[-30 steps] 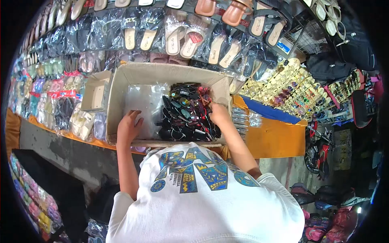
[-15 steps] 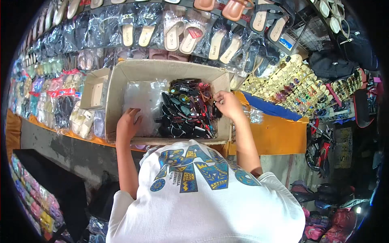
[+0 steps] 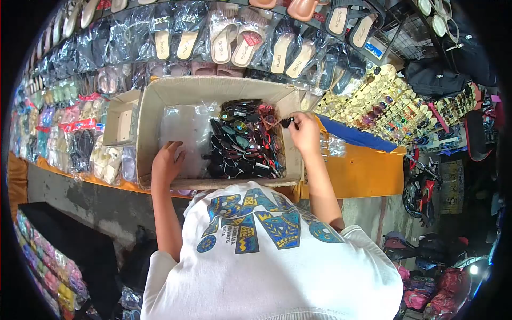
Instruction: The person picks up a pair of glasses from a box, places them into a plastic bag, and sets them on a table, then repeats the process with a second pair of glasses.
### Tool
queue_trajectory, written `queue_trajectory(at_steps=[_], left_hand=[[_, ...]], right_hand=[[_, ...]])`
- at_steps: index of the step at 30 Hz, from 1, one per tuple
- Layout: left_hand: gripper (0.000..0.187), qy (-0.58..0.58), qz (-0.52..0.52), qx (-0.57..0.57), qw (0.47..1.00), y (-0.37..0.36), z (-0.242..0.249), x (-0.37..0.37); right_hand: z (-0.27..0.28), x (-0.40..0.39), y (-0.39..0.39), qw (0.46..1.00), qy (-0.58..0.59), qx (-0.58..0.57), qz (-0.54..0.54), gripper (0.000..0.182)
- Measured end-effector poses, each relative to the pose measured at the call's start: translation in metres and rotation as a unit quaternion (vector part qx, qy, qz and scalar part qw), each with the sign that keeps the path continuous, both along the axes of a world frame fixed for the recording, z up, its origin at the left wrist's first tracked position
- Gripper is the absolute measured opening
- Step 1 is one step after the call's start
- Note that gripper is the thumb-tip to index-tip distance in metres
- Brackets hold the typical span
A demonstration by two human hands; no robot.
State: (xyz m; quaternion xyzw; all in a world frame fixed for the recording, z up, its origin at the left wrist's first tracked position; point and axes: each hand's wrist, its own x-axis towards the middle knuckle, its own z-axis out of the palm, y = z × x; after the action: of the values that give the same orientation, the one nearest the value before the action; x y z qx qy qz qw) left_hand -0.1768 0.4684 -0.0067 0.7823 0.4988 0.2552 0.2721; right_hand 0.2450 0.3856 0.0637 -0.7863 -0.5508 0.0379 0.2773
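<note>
A cardboard box (image 3: pixel 218 88) stands open in front of me. Its right half holds a heap of sunglasses (image 3: pixel 246 141), while clear plastic bags (image 3: pixel 184 128) lie flat in its left half. At the right wall, my right hand (image 3: pixel 305 133) pinches a pair of black sunglasses (image 3: pixel 287 122), partly hidden by the fingers, raised to about rim height. My left hand (image 3: pixel 168 160) rests at the box's front left corner, fingers apart and curved over the bags, holding nothing.
A smaller cardboard box (image 3: pixel 121 118) adjoins the left side. Bagged sandals (image 3: pixel 234 45) line the racks behind. On the right are a yellow display of sunglasses (image 3: pixel 368 106), an orange-covered surface (image 3: pixel 368 170) and a blue strip (image 3: pixel 352 133).
My right hand has lifted from the heap toward the right rim, with the black sunglasses now showing in its fingers. My left hand has stayed almost in place.
</note>
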Motion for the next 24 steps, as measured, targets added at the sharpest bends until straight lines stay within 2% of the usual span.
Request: queue_trajectory(at_steps=[4,5,6,8,9,13,16,18,20,24], left_hand=[[0.031,0.011,-0.004,0.004,1.0,-0.001,-0.001,0.0],[0.031,0.015,-0.007,0.016,1.0,-0.001,-0.002,0.0],[0.031,0.015,-0.006,0.017,1.0,-0.001,-0.001,0.0],[0.031,0.013,-0.003,0.0,1.0,-0.002,0.0,-0.001],[0.031,0.013,-0.002,0.001,1.0,-0.001,-0.001,-0.001],[0.03,0.015,-0.005,-0.01,1.0,-0.001,0.0,0.0],[0.03,0.021,-0.009,-0.011,1.0,0.001,-0.002,0.001],[0.03,0.027,-0.013,-0.004,1.0,0.002,-0.006,0.0],[0.03,-0.006,-0.015,-0.011,1.0,0.003,-0.01,-0.001],[0.031,0.004,-0.022,-0.013,1.0,0.004,-0.012,-0.002]], right_hand=[[-0.013,0.004,0.01,0.996,-0.031,0.079,0.012,0.03],[-0.022,0.008,0.012,0.999,0.004,0.049,0.009,0.031],[-0.028,0.009,0.012,0.999,0.004,0.049,0.01,0.031],[-0.04,0.011,0.014,1.0,0.007,-0.021,-0.002,0.035],[-0.032,0.006,0.011,0.999,-0.016,-0.042,0.014,0.041],[-0.036,0.0,0.012,0.998,-0.024,-0.048,0.041,0.043],[-0.03,-0.008,0.011,0.993,-0.047,-0.104,0.024,0.046],[-0.029,-0.01,0.01,0.981,-0.053,-0.181,0.036,0.05],[-0.034,-0.006,0.01,0.98,-0.048,-0.186,0.048,0.05],[-0.047,0.0,0.011,0.976,-0.071,-0.185,0.096,0.049]])
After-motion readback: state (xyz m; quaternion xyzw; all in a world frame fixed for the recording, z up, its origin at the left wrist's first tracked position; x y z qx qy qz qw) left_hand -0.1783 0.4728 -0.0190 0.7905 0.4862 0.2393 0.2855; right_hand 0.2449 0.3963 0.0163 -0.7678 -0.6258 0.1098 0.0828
